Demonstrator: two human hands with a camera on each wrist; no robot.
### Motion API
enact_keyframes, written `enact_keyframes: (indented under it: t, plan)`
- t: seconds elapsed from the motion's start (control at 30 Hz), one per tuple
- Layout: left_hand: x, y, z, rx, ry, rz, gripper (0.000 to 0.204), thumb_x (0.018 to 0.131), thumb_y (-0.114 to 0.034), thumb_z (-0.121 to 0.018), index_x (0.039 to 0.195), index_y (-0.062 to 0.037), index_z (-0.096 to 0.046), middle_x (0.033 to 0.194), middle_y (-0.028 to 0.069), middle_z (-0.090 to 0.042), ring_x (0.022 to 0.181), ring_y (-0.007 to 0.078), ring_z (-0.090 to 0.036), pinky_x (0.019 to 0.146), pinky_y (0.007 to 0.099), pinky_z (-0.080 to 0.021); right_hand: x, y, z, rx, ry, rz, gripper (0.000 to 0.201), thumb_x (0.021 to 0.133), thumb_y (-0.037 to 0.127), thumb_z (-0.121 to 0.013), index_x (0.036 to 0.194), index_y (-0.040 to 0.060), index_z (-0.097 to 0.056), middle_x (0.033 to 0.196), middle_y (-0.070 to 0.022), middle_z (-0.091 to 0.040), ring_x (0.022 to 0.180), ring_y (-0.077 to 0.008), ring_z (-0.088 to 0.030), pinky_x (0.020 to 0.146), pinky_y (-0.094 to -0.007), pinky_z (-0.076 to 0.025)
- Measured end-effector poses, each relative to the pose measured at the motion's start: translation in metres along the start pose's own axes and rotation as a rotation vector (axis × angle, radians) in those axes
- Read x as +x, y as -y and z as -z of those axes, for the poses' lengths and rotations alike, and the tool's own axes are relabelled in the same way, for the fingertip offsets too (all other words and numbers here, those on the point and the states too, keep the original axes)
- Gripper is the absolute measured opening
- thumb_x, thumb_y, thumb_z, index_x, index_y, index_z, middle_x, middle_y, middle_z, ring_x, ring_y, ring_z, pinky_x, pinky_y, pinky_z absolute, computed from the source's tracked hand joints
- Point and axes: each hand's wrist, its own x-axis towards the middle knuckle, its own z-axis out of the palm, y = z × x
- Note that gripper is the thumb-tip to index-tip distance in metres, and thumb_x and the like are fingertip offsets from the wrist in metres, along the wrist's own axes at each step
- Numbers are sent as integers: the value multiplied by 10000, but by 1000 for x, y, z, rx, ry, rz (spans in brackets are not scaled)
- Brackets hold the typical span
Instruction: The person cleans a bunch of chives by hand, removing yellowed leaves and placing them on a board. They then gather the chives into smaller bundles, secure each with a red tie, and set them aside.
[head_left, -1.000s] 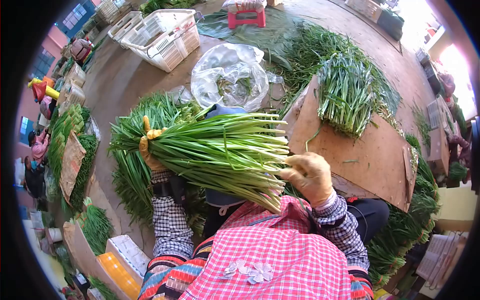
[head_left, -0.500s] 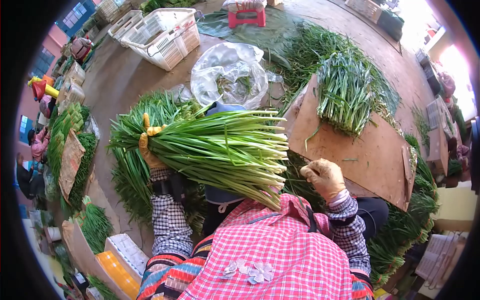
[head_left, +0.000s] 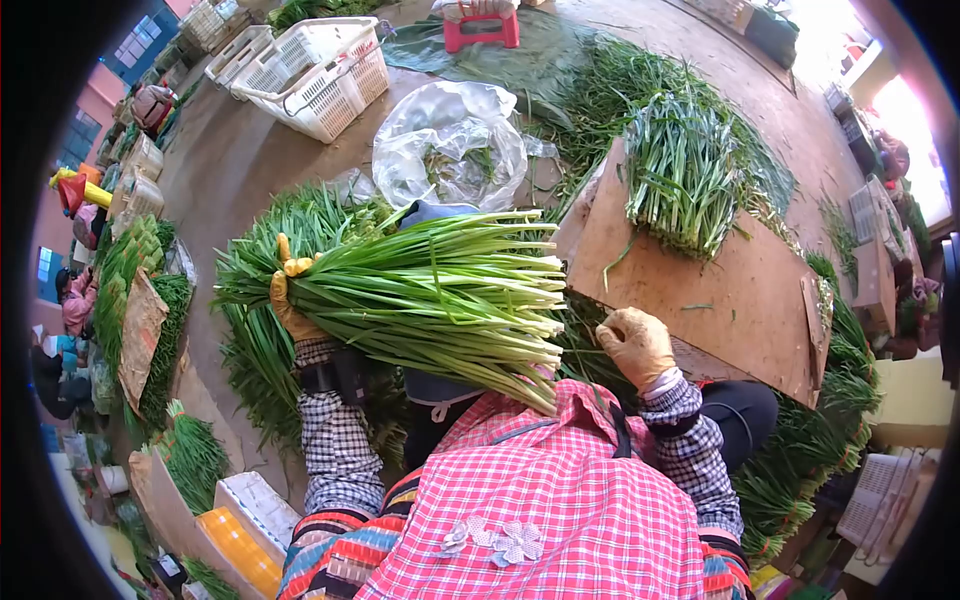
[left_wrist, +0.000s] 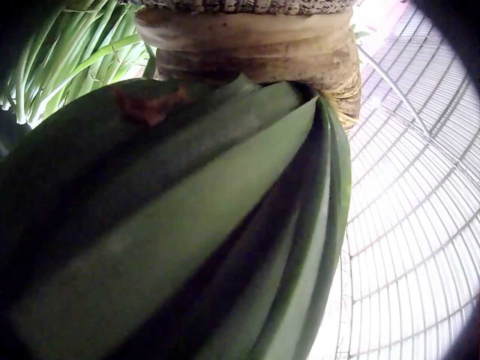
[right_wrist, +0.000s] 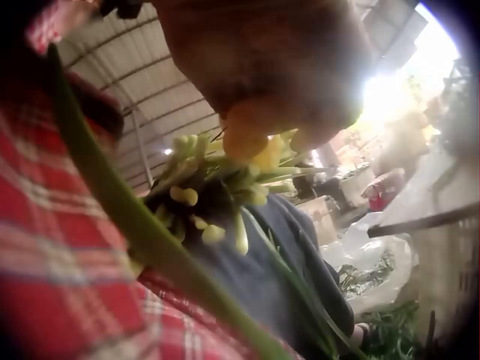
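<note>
A large sheaf of long green stalks (head_left: 430,300) lies across the lap, pale cut ends toward the right. The gloved left hand (head_left: 292,300) grips its leafy end, thumb and fingers curled round it. Broad leaves (left_wrist: 172,225) fill the left wrist view below that hand's glove (left_wrist: 255,49). Right of the pale ends, the gloved right hand (head_left: 637,345) is raised with fingers curled, apart from the sheaf; no stalk is plainly visible in its grasp. In the right wrist view, the hand (right_wrist: 262,67) appears above pale stalk ends (right_wrist: 214,232), and a loose leaf (right_wrist: 142,217) crosses close to the camera.
A board (head_left: 700,310) at the right bears a pile of stalks (head_left: 680,175). More greens (head_left: 270,350) lie beneath the left forearm. Ahead are a clear plastic bag (head_left: 450,150), white crates (head_left: 325,85) and a red stool (head_left: 482,32). Bundles (head_left: 810,450) line the right side.
The right hand has drawn back from the sheaf's pale ends toward the right, its fingers curling in. The left hand keeps its grip, and the view has shifted slightly.
</note>
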Motion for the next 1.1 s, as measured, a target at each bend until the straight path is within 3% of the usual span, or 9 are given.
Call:
enact_keyframes:
  t: [0.1,0.27,0.37,0.43,0.5,0.7,0.83,1.03,1.1]
  plan:
    - [-2,1,-2,22,-19,-20,602,914,-200,-569,1441,-33,-330,963,-17,-646,955,141,-576,1096,386,-338,-2,23,22,265,-35,-98,201,744,244,-756,811,65,-691,753,-121,-641,692,-276,-625,644,-371,-493]
    - [3,3,-5,-14,-13,4,586,918,-202,-569,1435,-40,-344,943,-11,-654,942,150,-599,1093,397,-346,22,57,6,-154,128,224,184,783,212,-694,922,92,-698,736,-131,-641,695,-309,-631,636,-406,-503]
    - [3,4,-7,10,-12,-19,617,915,-197,-568,1449,-28,-310,963,-17,-644,949,139,-581,1098,385,-334,22,39,-5,106,54,241,135,794,183,-670,874,76,-693,749,-135,-647,717,-312,-636,646,-407,-506]
    - [-1,1,-4,5,-27,-26,618,913,-192,-572,1449,-33,-311,970,-16,-641,947,137,-580,1098,384,-335,14,26,-6,350,-98,92,132,791,180,-661,833,57,-685,784,-139,-652,756,-319,-634,690,-409,-507]
    - [-1,1,-3,-42,-37,-2,590,914,-190,-581,1437,-51,-346,966,-7,-646,938,141,-595,1093,395,-347,13,13,6,118,-151,3,158,801,208,-669,838,56,-688,804,-135,-654,768,-310,-639,709,-399,-508]
    - [0,3,2,-68,-28,15,581,909,-182,-587,1432,-67,-361,963,-6,-644,938,145,-589,1093,391,-353,21,22,1,380,80,-43,340,851,257,-670,1118,47,-664,949,-146,-680,850,-238,-657,788,-341,-511]
    - [0,5,0,-75,-27,12,594,912,-200,-587,1440,-69,-348,963,-12,-643,941,134,-583,1096,387,-346,31,19,-41,865,279,-328,232,893,130,-622,1054,-31,-664,896,-108,-671,746,-165,-642,708,-287,-525]
    - [-1,2,7,-35,16,1,615,915,-197,-576,1458,-68,-317,1018,-8,-645,970,138,-582,1087,397,-345,27,12,-20,814,279,-319,142,945,84,-559,935,-23,-652,775,-42,-663,662,-98,-612,633,-235,-522]
    - [-2,3,7,-61,-14,6,621,909,-186,-580,1460,-75,-316,1004,-14,-642,960,133,-580,1077,404,-356,16,-9,-22,631,232,-316,192,882,199,-604,870,27,-688,757,-83,-684,672,-178,-656,653,-316,-527]
